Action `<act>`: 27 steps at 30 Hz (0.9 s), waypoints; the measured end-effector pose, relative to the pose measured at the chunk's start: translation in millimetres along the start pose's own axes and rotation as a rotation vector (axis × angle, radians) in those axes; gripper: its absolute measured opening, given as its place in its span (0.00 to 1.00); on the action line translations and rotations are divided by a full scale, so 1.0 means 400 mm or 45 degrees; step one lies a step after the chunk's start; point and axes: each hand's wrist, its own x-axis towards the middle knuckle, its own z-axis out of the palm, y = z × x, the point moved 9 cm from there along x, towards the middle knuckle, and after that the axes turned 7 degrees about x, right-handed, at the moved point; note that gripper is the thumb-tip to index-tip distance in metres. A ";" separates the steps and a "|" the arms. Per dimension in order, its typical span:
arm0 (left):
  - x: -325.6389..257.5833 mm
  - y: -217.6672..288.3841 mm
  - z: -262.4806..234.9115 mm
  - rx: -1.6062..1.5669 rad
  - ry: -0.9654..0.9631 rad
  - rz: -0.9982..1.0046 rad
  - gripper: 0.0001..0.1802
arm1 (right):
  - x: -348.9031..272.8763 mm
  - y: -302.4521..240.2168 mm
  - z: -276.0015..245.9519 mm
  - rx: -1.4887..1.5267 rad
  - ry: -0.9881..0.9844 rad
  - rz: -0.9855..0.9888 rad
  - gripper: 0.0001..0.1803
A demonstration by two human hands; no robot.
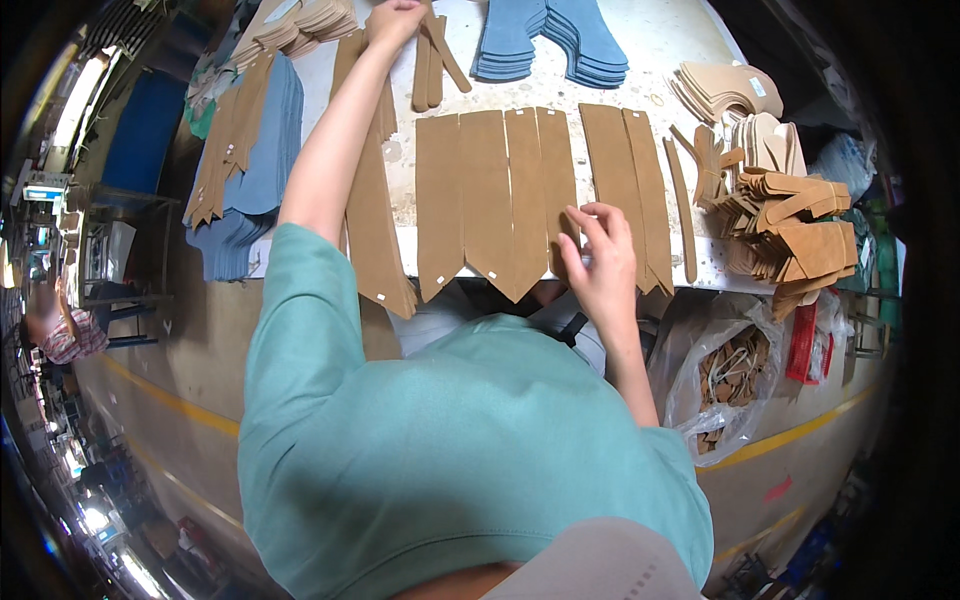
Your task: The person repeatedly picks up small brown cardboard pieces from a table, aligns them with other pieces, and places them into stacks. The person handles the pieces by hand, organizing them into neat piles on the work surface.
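Observation:
My left hand (396,20) reaches to the far edge of the table, its fingers closed at the top of a narrow brown strip (447,55). That strip slants across other upright strips (428,78). My right hand (606,262) hovers by the near edge, fingers apart and holding nothing, over the lower end of the brown suede-like panels. Several of these long pointed panels (485,190) lie side by side in front of me, small white stickers on some. To their right is another pair of panels (625,185); a longer brown stack (375,230) lies under my left forearm.
Blue cut pieces (545,40) are stacked at the back, more blue ones (270,150) at left. Beige pieces (725,90) and brown bundles (800,225) crowd the right side. A clear plastic bag of brown scraps (735,375) and a red basket (803,345) stand below the table's right end.

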 end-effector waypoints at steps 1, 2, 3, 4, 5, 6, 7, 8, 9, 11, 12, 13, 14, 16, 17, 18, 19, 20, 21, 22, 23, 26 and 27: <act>-0.013 0.027 0.009 -0.173 -0.130 -0.009 0.09 | 0.008 -0.003 -0.017 0.056 0.001 -0.002 0.16; -0.034 0.065 0.018 -0.344 -0.260 -0.017 0.09 | 0.017 -0.009 -0.034 0.112 0.009 -0.009 0.16; -0.062 0.154 -0.005 -0.517 -0.217 0.240 0.04 | 0.027 -0.008 -0.051 0.221 0.033 0.025 0.16; -0.099 0.214 -0.010 -0.553 -0.280 0.300 0.04 | 0.038 -0.013 -0.066 0.259 0.059 0.023 0.15; -0.147 0.274 -0.022 -0.590 -0.343 0.362 0.04 | 0.053 -0.012 -0.076 0.284 0.072 0.050 0.16; -0.205 0.334 -0.036 -0.626 -0.406 0.423 0.05 | 0.068 -0.015 -0.083 0.318 0.085 0.059 0.16; -0.263 0.385 -0.047 -0.635 -0.465 0.432 0.05 | 0.084 -0.021 -0.085 0.368 0.092 0.040 0.20; -0.327 0.433 -0.053 -0.643 -0.524 0.443 0.06 | 0.098 -0.029 -0.085 0.406 0.110 0.014 0.21; -0.386 0.481 -0.050 -0.661 -0.585 0.453 0.08 | 0.111 -0.035 -0.083 0.454 0.126 -0.003 0.22; -0.489 0.548 -0.056 -0.655 -0.723 0.459 0.09 | 0.128 -0.046 -0.073 0.558 0.147 -0.055 0.25; -0.541 0.576 -0.062 -0.694 -0.812 0.517 0.08 | 0.134 -0.043 -0.059 0.625 0.117 -0.037 0.25; -0.579 0.584 -0.048 -0.787 -0.935 0.429 0.09 | 0.138 -0.040 -0.046 0.695 0.087 -0.029 0.25; -0.607 0.583 -0.031 -0.726 -0.991 0.387 0.08 | 0.139 -0.039 -0.031 0.765 0.044 -0.034 0.25; -0.630 0.552 0.011 -0.673 -1.105 0.224 0.08 | 0.132 0.001 0.020 0.906 -0.168 0.192 0.18; -0.627 0.533 0.030 -0.634 -1.105 0.201 0.08 | 0.122 0.020 0.050 1.032 -0.292 0.316 0.16; -0.616 0.510 0.052 -0.603 -1.113 0.166 0.08 | 0.106 0.045 0.086 1.139 -0.409 0.496 0.15; -0.603 0.476 0.073 -0.566 -1.123 0.115 0.08 | 0.101 0.053 0.100 1.277 -0.393 0.521 0.11; -0.580 0.439 0.088 -0.538 -1.086 0.079 0.09 | 0.101 0.065 0.111 1.303 -0.355 0.521 0.11; -0.551 0.397 0.105 -0.505 -1.049 0.028 0.09 | 0.100 0.080 0.123 1.324 -0.307 0.550 0.11; -0.520 0.355 0.125 -0.498 -1.021 -0.025 0.10 | 0.101 0.095 0.133 1.363 -0.259 0.576 0.11; -0.460 0.326 0.108 -0.132 -0.772 0.172 0.10 | 0.104 0.110 0.141 1.256 -0.215 0.584 0.15; -0.296 0.264 0.042 0.303 -0.126 0.483 0.10 | 0.108 0.119 0.141 0.974 -0.170 0.511 0.19; -0.239 0.223 0.026 0.340 -0.035 0.410 0.11 | 0.109 0.118 0.147 0.934 -0.179 0.525 0.22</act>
